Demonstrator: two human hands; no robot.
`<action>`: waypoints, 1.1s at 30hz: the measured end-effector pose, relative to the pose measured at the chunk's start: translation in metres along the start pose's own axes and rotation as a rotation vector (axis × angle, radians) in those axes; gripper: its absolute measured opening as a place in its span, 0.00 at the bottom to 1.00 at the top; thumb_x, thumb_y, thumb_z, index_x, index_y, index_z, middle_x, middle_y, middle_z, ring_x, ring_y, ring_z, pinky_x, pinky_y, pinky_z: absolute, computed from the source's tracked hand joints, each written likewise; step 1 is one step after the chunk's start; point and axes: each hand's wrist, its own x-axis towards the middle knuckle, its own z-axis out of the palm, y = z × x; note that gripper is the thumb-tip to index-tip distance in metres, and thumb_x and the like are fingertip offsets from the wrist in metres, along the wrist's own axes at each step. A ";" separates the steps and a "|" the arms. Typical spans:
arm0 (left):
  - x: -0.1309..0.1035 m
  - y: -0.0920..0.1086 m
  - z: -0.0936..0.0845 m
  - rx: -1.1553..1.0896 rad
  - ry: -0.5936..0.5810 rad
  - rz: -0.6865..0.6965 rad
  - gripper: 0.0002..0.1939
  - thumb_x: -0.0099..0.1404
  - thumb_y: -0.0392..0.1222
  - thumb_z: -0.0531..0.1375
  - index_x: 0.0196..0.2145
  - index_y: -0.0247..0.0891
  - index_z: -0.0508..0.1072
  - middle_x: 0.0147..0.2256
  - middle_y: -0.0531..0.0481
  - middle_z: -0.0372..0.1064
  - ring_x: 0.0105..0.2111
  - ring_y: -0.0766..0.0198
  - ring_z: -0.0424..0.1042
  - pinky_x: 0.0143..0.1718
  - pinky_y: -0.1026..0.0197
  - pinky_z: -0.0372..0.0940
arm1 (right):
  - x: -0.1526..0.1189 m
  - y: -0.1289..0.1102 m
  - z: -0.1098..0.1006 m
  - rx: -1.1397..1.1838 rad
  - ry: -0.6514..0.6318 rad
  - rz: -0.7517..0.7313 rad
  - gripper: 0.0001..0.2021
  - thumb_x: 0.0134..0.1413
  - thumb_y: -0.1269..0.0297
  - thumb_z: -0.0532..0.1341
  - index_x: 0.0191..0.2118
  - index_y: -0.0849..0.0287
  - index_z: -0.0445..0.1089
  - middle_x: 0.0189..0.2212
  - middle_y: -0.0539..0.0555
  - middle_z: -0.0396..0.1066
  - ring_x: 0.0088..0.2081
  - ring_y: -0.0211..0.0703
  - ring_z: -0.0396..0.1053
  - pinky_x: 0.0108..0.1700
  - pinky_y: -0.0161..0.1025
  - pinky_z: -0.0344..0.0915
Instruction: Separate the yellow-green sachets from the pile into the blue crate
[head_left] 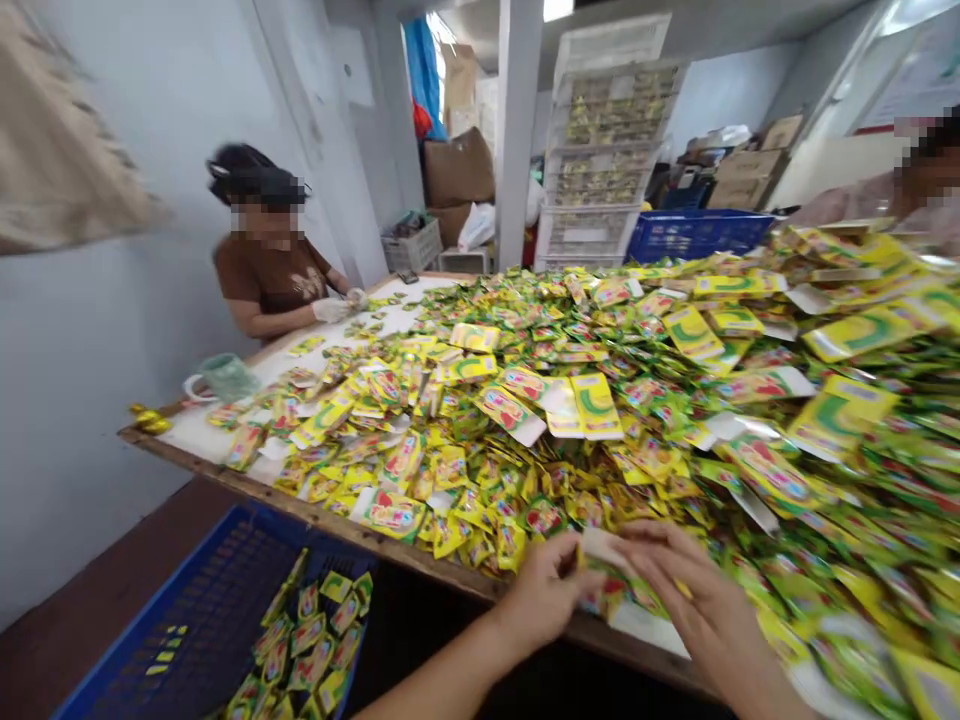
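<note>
At the table's near edge, my left hand (544,588) is closed, its thumb and fingers pinching a small yellow-and-green carton (592,543) by its white flap end. My right hand (686,590) comes in from the other side, with fingers stretched over the same carton and touching it; its thumb is hidden. Fingers cover much of the carton, and motion blurs it. Around both hands lies a heap of small yellow-and-green packets (480,500), with flat cartons (592,408) scattered on top.
A blue basket (187,585) partly filled with packets stands below the table's wooden edge (420,562). A mug (229,378) sits at the far-left corner. Across the table is a gloved co-worker (274,260); another person (855,205) is at right. Stacked white crates (589,190) rise behind.
</note>
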 end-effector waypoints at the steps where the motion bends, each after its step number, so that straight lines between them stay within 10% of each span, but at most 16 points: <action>1: -0.002 0.003 -0.001 -0.013 -0.013 0.001 0.19 0.60 0.53 0.60 0.43 0.37 0.76 0.38 0.48 0.72 0.41 0.58 0.68 0.47 0.59 0.61 | -0.006 -0.001 0.001 0.129 0.070 0.132 0.14 0.51 0.51 0.62 0.36 0.53 0.77 0.37 0.58 0.73 0.38 0.49 0.70 0.38 0.43 0.68; 5: -0.005 0.016 -0.007 -0.117 -0.086 -0.090 0.17 0.62 0.49 0.58 0.42 0.36 0.78 0.39 0.46 0.75 0.45 0.55 0.69 0.53 0.55 0.58 | -0.022 -0.004 0.008 0.684 0.060 0.567 0.16 0.42 0.53 0.69 0.33 0.60 0.73 0.23 0.49 0.66 0.19 0.31 0.55 0.20 0.31 0.53; 10: -0.002 0.027 -0.005 -0.061 -0.056 -0.174 0.07 0.52 0.37 0.63 0.30 0.36 0.79 0.30 0.50 0.74 0.32 0.64 0.70 0.38 0.64 0.63 | -0.018 -0.014 0.014 0.872 -0.076 0.738 0.12 0.32 0.65 0.71 0.25 0.61 0.70 0.15 0.43 0.60 0.14 0.25 0.45 0.17 0.28 0.36; 16: 0.006 0.018 -0.002 0.009 0.213 -0.013 0.11 0.55 0.38 0.62 0.37 0.36 0.80 0.35 0.47 0.77 0.37 0.60 0.74 0.41 0.61 0.66 | -0.007 -0.013 0.021 0.713 0.084 0.521 0.16 0.43 0.54 0.68 0.35 0.60 0.79 0.26 0.51 0.72 0.20 0.30 0.57 0.22 0.32 0.60; 26: 0.019 0.001 -0.002 0.255 0.204 0.189 0.10 0.60 0.41 0.62 0.39 0.40 0.79 0.34 0.46 0.77 0.34 0.60 0.74 0.37 0.61 0.68 | -0.002 0.004 0.021 0.638 0.099 0.498 0.15 0.38 0.54 0.72 0.31 0.59 0.79 0.23 0.52 0.72 0.23 0.41 0.71 0.25 0.37 0.70; 33: 0.016 -0.011 -0.020 0.383 0.056 0.523 0.10 0.61 0.37 0.63 0.41 0.43 0.79 0.38 0.47 0.77 0.38 0.61 0.75 0.42 0.61 0.70 | -0.008 0.016 0.023 0.425 0.085 0.217 0.09 0.44 0.58 0.69 0.31 0.57 0.78 0.32 0.55 0.71 0.29 0.42 0.70 0.28 0.37 0.69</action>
